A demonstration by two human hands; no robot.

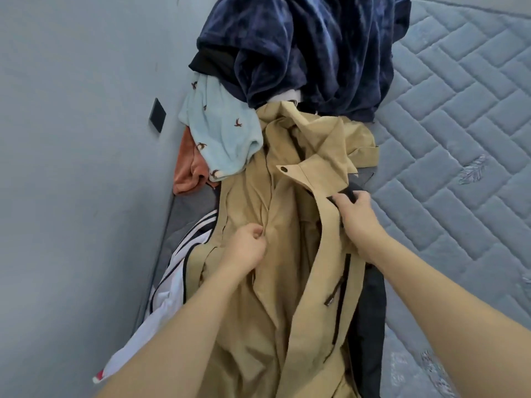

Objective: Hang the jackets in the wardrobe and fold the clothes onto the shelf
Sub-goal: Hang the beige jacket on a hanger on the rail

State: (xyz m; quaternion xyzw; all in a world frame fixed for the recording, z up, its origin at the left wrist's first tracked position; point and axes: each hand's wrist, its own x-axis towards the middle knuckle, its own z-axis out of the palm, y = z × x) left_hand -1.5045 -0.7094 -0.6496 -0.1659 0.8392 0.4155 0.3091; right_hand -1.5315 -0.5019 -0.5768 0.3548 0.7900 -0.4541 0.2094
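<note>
lifting the tan jacket off the bed pile: my left hand pinches its front, my right hand grips the placket; next i need a hanger.

1. A tan jacket lies open on top of a clothes pile along the left side of a quilted mattress, beside a grey wall.
2. The left hand pinches a fold of the jacket's front panel.
3. The right hand grips the jacket's right front edge, near dark fabric.
4. A white garment with black stripes lies under the jacket's left side.
5. Beyond the jacket lie a pale blue cloth with small birds, an orange cloth and a navy fleece.
6. A dark plate sits on the wall.
</note>
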